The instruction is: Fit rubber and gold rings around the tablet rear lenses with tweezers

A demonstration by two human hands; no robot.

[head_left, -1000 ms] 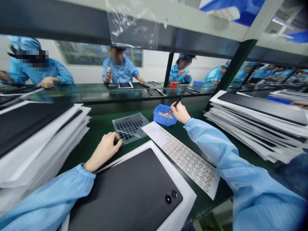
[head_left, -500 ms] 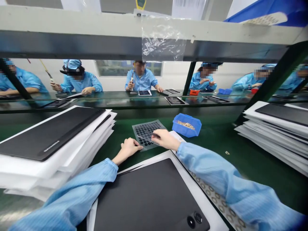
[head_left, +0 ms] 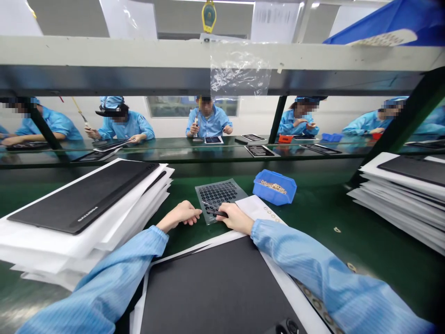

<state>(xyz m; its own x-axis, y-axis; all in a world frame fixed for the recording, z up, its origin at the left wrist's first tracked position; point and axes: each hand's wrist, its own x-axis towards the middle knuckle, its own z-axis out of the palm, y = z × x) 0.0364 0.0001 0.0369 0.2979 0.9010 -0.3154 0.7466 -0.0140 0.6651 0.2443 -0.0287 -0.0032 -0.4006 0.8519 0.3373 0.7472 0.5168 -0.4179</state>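
Dark tweezers (head_left: 221, 213) sit mid-frame, clamped in the right hand (head_left: 234, 217), their thin tip pointing left over a clear sheet of black rings (head_left: 224, 191); the left hand (head_left: 183, 214), fingers curled together, is just beside that sheet's lower-left edge, though I cannot tell whether it grips anything; a white strip of pale rings (head_left: 252, 205) runs beneath the right hand and sleeve toward the lower right; just beyond is a blue bin (head_left: 269, 195) of small pale pieces, right of centre; a black panel (head_left: 215, 283) fills the bottom centre; stacks of white sheets and dark panels stand at left (head_left: 121, 232) and right (head_left: 399, 213) on the green worktop (head_left: 313, 199); co-workers in blue sit across the upper middle.
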